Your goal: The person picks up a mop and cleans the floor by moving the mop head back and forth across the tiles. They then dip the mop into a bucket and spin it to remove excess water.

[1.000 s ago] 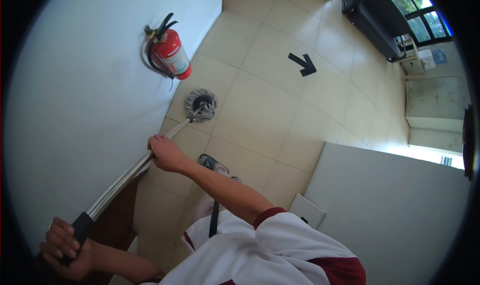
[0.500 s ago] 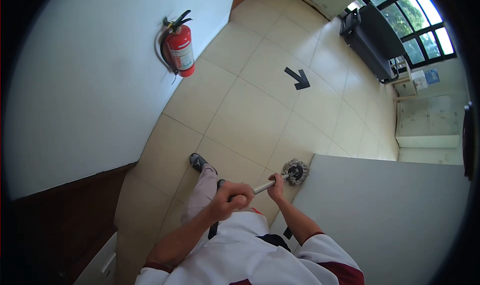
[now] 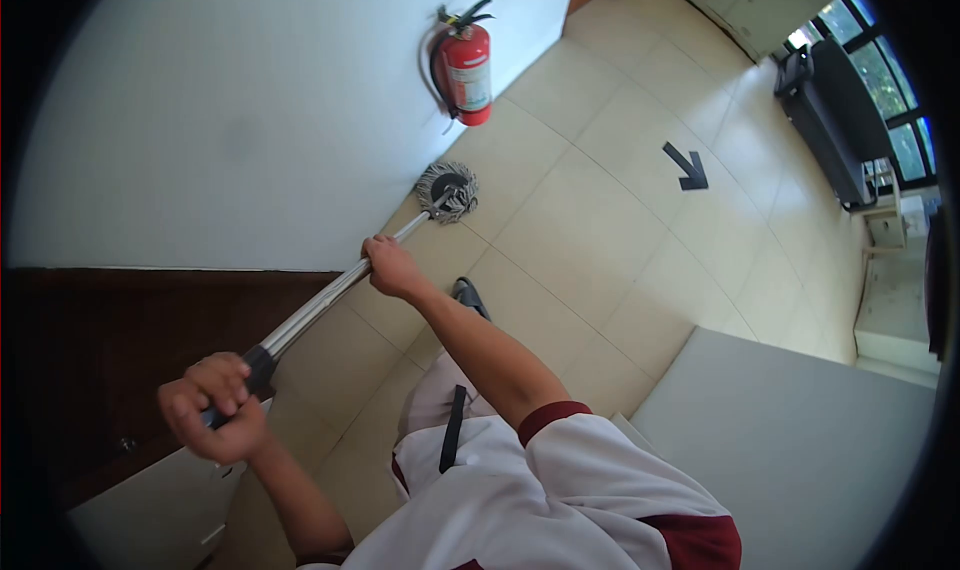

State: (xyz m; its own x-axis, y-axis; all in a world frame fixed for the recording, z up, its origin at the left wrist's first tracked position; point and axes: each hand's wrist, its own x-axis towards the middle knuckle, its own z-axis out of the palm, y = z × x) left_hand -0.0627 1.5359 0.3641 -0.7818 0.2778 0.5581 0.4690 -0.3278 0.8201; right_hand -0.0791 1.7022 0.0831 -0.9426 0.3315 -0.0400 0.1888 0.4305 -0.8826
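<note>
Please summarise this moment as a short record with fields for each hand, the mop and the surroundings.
Left hand: closed around the mop's dark grip
Right hand: gripping the metal shaft, nearer the mop head
Mop head: on the tiled floor, close by the white wall
On the wall: red fire extinguisher
Floor marking: dark arrow

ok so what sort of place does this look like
Probably an office or some other shared workplace or public building, though no sign settles which. A red fire extinguisher hangs on the wall, and a black arrow marks the tiled floor.
</note>
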